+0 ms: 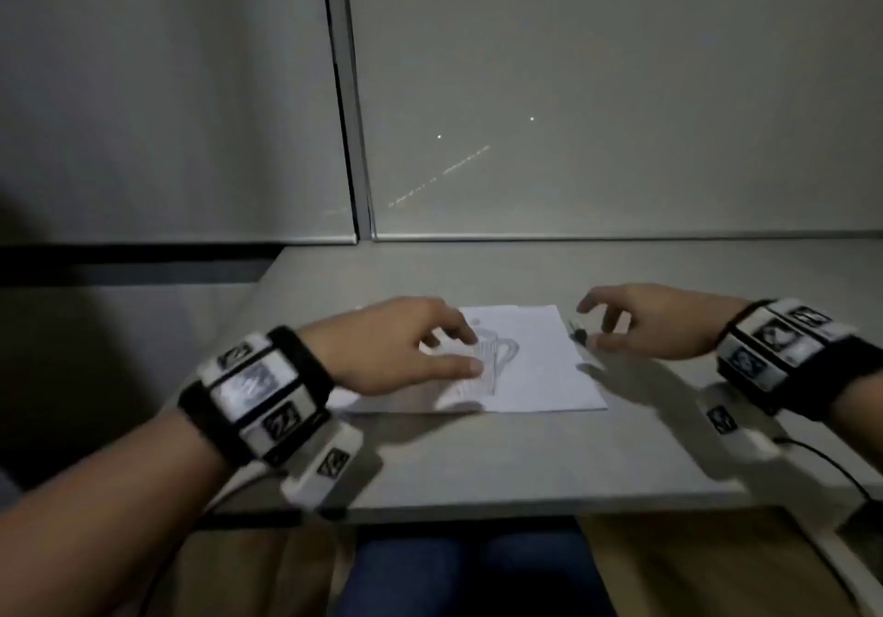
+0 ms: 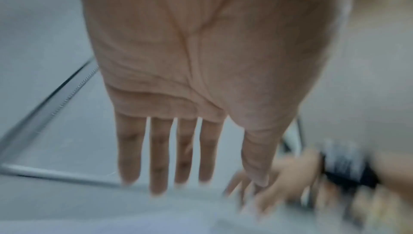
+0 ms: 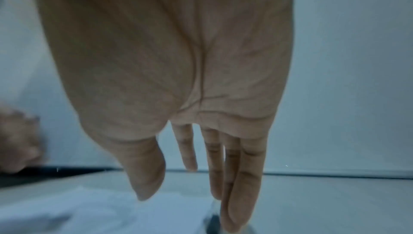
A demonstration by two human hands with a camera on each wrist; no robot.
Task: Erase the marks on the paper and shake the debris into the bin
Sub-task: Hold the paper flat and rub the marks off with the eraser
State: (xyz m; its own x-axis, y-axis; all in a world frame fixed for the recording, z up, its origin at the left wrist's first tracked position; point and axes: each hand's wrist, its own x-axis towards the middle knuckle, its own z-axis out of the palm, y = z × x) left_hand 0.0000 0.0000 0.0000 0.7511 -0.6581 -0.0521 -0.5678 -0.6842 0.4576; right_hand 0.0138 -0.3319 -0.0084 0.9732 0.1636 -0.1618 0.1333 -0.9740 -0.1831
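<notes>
white paper (image 1: 535, 368) lies flat on the grey table (image 1: 478, 454), near its middle, with a pencil sketch on it not yet erased. my left hand (image 1: 396, 346) hangs over the sheet's left part, fingers straight and slightly spread, holding nothing; whether the fingertips touch the paper i cannot tell from the head view, and the left wrist view is blurred. my right hand (image 1: 654, 320) hovers just beside the sheet's right edge, fingers loosely extended, thumb apart from them, over a small dark object (image 1: 579, 333) lying on the table. i judge that object to be the eraser, though it is too small and dim to confirm. no bin shows in any view.

step in hand, as i read it: take up the eraser and pin the sheet.

recommendations:
- lower the left palm flat on the paper's left margin, clear of the sketch, so the sheet cannot slide or crumple.
- pinch the dark object between thumb and first two fingers, low on its body, for firm pressure.
- rub in short strokes away from the holding hand, to avoid buckling.
- keep crumbs on the sheet for tipping later.
</notes>
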